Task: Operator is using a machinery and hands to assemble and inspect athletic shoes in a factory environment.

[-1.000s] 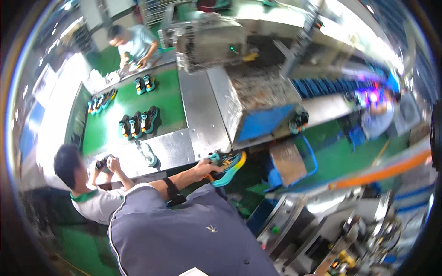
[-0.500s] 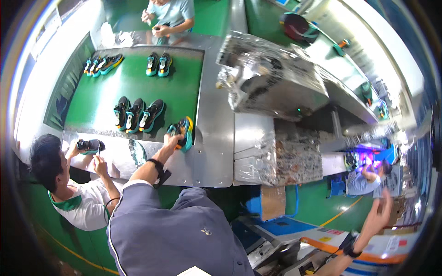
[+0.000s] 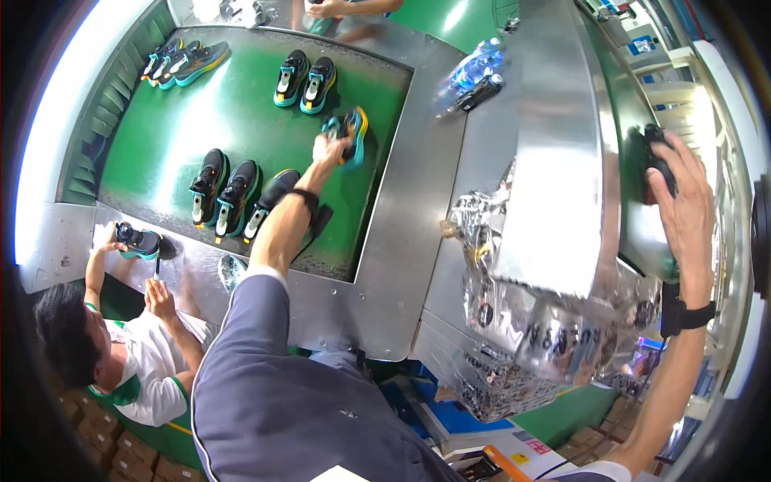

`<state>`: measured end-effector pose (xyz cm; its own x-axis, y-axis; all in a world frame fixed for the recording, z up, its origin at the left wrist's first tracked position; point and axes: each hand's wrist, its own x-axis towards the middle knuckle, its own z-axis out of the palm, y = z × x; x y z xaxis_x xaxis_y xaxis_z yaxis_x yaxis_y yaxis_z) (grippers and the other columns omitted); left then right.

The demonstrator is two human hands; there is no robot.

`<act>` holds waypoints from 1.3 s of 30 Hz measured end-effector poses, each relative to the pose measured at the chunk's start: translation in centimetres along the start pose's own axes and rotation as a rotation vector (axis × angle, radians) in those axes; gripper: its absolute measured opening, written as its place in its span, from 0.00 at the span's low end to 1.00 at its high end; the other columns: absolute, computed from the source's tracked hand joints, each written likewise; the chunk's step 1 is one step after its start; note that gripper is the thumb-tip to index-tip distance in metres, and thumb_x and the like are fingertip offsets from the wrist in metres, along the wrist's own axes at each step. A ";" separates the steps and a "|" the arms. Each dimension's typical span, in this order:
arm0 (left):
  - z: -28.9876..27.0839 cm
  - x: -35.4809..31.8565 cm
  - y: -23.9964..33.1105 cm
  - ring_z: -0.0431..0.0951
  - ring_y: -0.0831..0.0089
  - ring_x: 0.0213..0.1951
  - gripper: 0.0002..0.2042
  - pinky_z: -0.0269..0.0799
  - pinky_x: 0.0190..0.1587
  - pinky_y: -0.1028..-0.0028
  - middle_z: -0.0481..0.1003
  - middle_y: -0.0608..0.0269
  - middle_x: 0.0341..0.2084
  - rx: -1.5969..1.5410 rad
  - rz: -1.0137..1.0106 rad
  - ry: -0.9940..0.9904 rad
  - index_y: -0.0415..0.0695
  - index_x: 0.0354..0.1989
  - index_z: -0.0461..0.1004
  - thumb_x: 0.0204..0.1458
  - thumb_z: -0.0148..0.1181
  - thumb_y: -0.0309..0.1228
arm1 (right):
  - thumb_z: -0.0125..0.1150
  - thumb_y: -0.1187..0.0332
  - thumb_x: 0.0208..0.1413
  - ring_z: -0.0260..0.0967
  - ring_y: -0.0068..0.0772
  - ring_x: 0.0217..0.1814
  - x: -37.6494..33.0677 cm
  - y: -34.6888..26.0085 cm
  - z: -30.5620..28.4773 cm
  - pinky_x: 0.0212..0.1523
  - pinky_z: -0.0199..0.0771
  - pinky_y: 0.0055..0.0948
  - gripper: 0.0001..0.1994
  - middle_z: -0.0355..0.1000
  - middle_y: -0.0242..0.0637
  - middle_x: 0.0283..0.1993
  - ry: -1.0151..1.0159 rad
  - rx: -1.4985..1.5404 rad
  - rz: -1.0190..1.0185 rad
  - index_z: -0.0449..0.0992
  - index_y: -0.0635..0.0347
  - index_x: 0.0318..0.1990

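My left hand grips a black shoe with a teal and yellow sole, blurred by motion, over the green belt. Behind that forearm stand three similar shoes, among them a black shoe with a pale tongue; the third is partly covered by my arm. Farther off is a pair, the nearer one a black-and-teal shoe. At far right, my right hand has its fingers and thumb round what looks like a black shoe, mostly hidden by the hand, at a raised belt.
A co-worker at left works on a shoe with a thin tool. Another person's hands show at the far edge. Plastic bottles lie on the metal table. A foil-wrapped metal housing stands between my arms.
My view has swung rightward. My left hand has carried the shoe farther over the belt, away from the near edge. My right hand, empty in the air before, is now on the dark shoe.
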<state>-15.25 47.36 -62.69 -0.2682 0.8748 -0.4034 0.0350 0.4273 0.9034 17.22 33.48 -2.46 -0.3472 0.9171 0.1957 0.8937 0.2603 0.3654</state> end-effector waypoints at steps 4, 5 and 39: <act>0.3 4.4 3.7 0.76 0.52 0.47 0.33 0.71 0.49 0.63 0.74 0.43 0.46 0.276 0.274 0.099 0.34 0.53 0.67 0.39 0.64 0.41 | 0.60 0.69 0.53 0.65 0.50 0.56 -0.5 0.9 0.8 0.55 0.63 0.36 0.10 0.69 0.48 0.52 -0.079 -0.105 0.203 0.68 0.66 0.31; 1.4 2.4 5.8 0.75 0.52 0.47 0.33 0.70 0.50 0.63 0.74 0.43 0.46 0.288 0.348 0.151 0.34 0.55 0.66 0.41 0.64 0.42 | 0.62 0.71 0.51 0.65 0.51 0.56 -2.0 2.7 1.5 0.56 0.63 0.37 0.10 0.69 0.48 0.51 -0.006 -0.196 0.187 0.66 0.66 0.29; 11.8 -75.5 18.5 0.65 0.40 0.57 0.45 0.68 0.54 0.43 0.54 0.40 0.64 -0.462 -1.047 -2.576 0.41 0.68 0.47 0.52 0.42 0.65 | 0.66 0.68 0.47 0.70 0.19 0.25 -55.0 -5.8 -19.6 0.25 0.68 0.21 0.14 0.76 0.37 0.27 0.617 0.687 1.098 0.77 0.62 0.42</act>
<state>17.02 -8.12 -17.22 0.6394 -0.6162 0.4598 0.5006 0.7876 0.3594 25.52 -24.39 2.49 0.6898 0.5168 0.5071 0.6813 -0.2261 -0.6963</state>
